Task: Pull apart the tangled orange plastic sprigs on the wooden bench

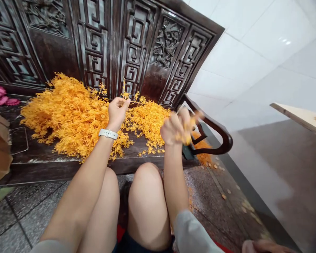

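My left hand (117, 110), with a pale watch band on its wrist, pinches a thin orange plastic sprig (136, 97) with small flower-like tips, in front of the bench back. My right hand (176, 127) is curled and smeared by motion near the armrest. Blurred orange sprigs (187, 133) stick out from it; their exact shape cannot be made out. Below and left of my left hand lies a big heap of branched orange sprigs (68, 116). Between my hands spreads a lower pile of small orange flower pieces (150, 121).
The dark wooden bench (42, 170) has a carved back and a curved armrest (225, 138) at right. A torn cardboard box (0, 144) and pink flowers (1, 97) are at left. Orange bits (204, 154) lie beyond the armrest. A board edge (297, 117) juts in at right.
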`<state>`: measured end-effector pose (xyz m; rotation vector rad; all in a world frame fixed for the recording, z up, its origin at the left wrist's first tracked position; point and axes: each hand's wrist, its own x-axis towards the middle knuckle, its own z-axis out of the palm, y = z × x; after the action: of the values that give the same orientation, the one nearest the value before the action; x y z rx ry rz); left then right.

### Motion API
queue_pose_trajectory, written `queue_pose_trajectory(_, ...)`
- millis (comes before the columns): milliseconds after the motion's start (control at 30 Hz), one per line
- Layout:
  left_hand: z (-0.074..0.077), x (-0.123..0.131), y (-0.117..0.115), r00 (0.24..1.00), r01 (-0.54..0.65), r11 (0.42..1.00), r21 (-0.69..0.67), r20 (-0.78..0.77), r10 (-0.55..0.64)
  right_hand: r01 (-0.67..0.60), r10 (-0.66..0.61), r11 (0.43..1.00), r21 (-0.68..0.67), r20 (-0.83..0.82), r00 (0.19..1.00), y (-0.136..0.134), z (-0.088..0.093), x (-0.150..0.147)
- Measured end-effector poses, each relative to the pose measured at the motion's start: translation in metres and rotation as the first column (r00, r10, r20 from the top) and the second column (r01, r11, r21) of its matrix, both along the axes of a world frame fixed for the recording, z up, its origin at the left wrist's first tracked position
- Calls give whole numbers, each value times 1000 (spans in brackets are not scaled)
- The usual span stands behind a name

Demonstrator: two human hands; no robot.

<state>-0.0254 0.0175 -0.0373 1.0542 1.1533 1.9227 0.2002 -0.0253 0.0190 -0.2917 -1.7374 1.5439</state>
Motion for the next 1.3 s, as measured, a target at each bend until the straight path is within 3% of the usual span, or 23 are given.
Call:
queue_pose_trajectory(33, 3, -1, -4, 999, 24, 999, 23, 28, -24, 217, -271, 933, -287, -162, 949, 14, -13, -4)
queue_pose_trajectory(67, 7, -2, -7, 997, 47, 998, 29, 54, -48, 330, -519, 748, -576, -198, 832, 25, -27, -9)
queue_pose_trajectory(100, 9, -1, -9, 995, 72, 997, 19, 73, -73, 353, -702, 495, -794, -126, 701, 32, -41, -14)
queue_pose_trajectory(133, 11, -1, -11, 992, 99, 995, -1, 82, -98, 341, -790, 284, -896, -17, 613, 36, -53, -20)
queue_pose_trajectory(167, 12, 0, -12, 988, 130, 991, -28, 84, -127, 330, -816, 188, -925, 40, 577, 37, -64, -25)
queue_pose_trajectory(200, 13, 1, -13, 985, 159, 986, -54, 82, -154, 319, -822, 131, -938, 77, 564, 36, -72, -29)
queue_pose_trajectory(233, 13, 1, -14, 981, 182, 981, -74, 75, -176, 323, -823, 138, -936, 73, 564, 34, -78, -32)
queue_pose_trajectory(333, 11, 2, -14, 977, 211, 972, -107, 27, -209, 508, -863, 306, -805, -9, 505, 34, -81, -36)
queue_pose_trajectory(400, 10, 1, -14, 967, 252, 958, -135, -2, -255, 739, -895, 404, -539, -67, 441, 36, -77, -38)
queue_pose_trajectory(467, 10, 0, -15, 945, 323, 933, -161, -2, -327, 864, -899, 438, -248, -90, 429, 37, -73, -41)
queue_pose_trajectory(533, 9, 1, -15, 929, 367, 916, -164, 7, -371, 869, -874, 486, -96, -73, 481, 33, -71, -47)
queue_pose_trajectory(633, 8, 4, -17, 921, 383, 908, -173, -6, -390, 811, -815, 578, -90, -30, 578, 24, -72, -57)
queue_pose_trajectory(700, 9, 6, -18, 917, 381, 903, -197, -45, -397, 795, -799, 600, -89, -20, 601, 21, -72, -62)
queue_pose_trajectory(833, 11, 6, -21, 896, 367, 902, -229, -173, -409, 795, -797, 603, 66, -10, 604, 19, -72, -64)
queue_pose_trajectory(933, 13, 1, -24, 841, 414, 874, -254, -260, -474, 773, -787, 608, 181, 7, 617, 16, -71, -61)
queue_pose_trajectory(1067, 14, -6, -26, 748, 459, 858, -231, -420, -513, 688, -725, 663, 295, 24, 689, 14, -71, -62)
queue_pose_trajectory(1167, 15, -10, -27, 700, 460, 857, -231, -500, -511, 705, -723, 680, 201, 25, 690, 15, -71, -64)
queue_pose_trajectory(1300, 15, -9, -31, 603, 533, 803, -265, -547, -581, 758, -758, 652, 7, 32, 652, 17, -71, -63)
